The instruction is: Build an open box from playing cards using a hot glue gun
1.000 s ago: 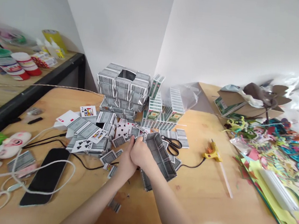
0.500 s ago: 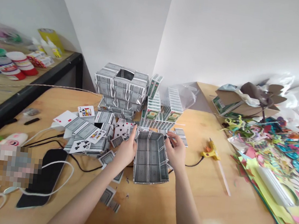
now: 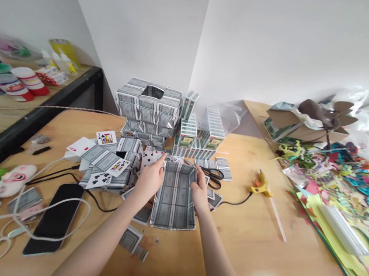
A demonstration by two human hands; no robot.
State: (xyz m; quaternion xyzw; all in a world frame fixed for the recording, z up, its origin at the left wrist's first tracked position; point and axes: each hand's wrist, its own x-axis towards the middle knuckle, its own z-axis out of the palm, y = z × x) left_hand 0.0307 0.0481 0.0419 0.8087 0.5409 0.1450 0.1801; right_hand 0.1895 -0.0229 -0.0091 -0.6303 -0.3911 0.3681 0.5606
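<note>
Tray (image 3: 174,200) built of grey-backed playing cards, hollow side up, between my two hands at the middle of the bench (image 3: 247,259); I cannot tell whether its base touches the wood. My right hand (image 3: 200,196) grips the right wall, thumb over the inner face, other fingers along the outer side. My left hand (image 3: 150,177) lies at the left wall near the far corner, index finger stretched forward; whether those fingers are closed on it, I cannot tell. Beyond my right hand lie black scissors (image 3: 215,175), with a yellow glue gun (image 3: 261,186) farther right; loose cards (image 3: 99,180) lie to the left
</note>
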